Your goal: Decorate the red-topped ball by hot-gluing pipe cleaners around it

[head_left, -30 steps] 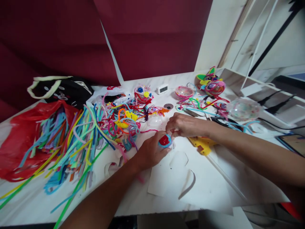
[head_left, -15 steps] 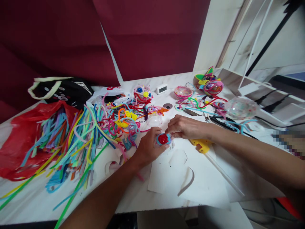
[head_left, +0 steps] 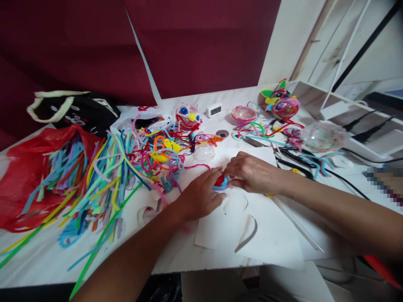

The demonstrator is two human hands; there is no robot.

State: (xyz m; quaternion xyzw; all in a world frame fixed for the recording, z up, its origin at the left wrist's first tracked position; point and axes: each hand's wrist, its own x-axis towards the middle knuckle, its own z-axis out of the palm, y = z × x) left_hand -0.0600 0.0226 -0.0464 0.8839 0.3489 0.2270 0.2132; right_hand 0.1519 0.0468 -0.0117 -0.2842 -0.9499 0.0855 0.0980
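A small red ball wrapped with a light-blue pipe cleaner [head_left: 221,183] sits between both of my hands, low over a white paper sheet [head_left: 267,235]. My left hand [head_left: 201,195] cups it from the left with curled fingers. My right hand [head_left: 252,174] pinches it from the right. Most of the ball is hidden by my fingers. A big heap of coloured pipe cleaners [head_left: 126,167] lies just left of my hands.
A red plastic bag [head_left: 22,167] and a black tote bag [head_left: 78,111] lie at the far left. Decorated clear balls [head_left: 321,136], scissors [head_left: 292,161], a small white clock [head_left: 214,110] and a pink bowl [head_left: 244,113] stand behind my hands. Shelving runs along the right.
Both hands have lowered the red ball toward the paper and closed more tightly round it. My right hand now covers the yellow glue gun that showed beside it.
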